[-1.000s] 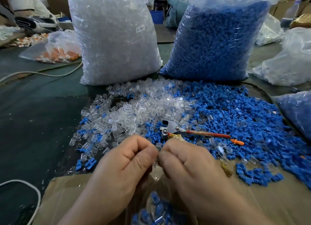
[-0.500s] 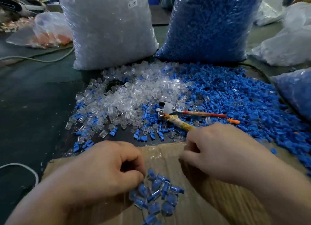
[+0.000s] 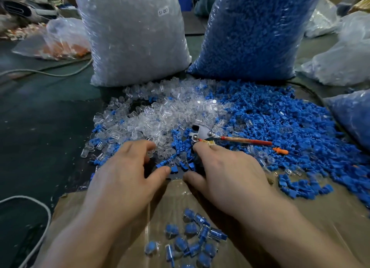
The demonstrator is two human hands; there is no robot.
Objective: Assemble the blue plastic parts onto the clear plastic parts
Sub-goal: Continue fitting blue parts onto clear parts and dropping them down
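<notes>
Head: left hand (image 3: 128, 173), right hand (image 3: 226, 173) beyond cardboard (image 3: 330, 217) edge.

Two hands: left hand (image 3: 124, 173), right hand (image 3: 226, 173). Two tall bags: clear-parts bag (image 3: 132, 37), blue-parts bag (image 3: 254, 33). Loose clear parts (image 3: 170, 113) and blue parts (image 3: 280, 117): uncountable heaps. About a dozen assembled pieces (image 3: 190, 228). One pliers (image 3: 204, 132).
</notes>
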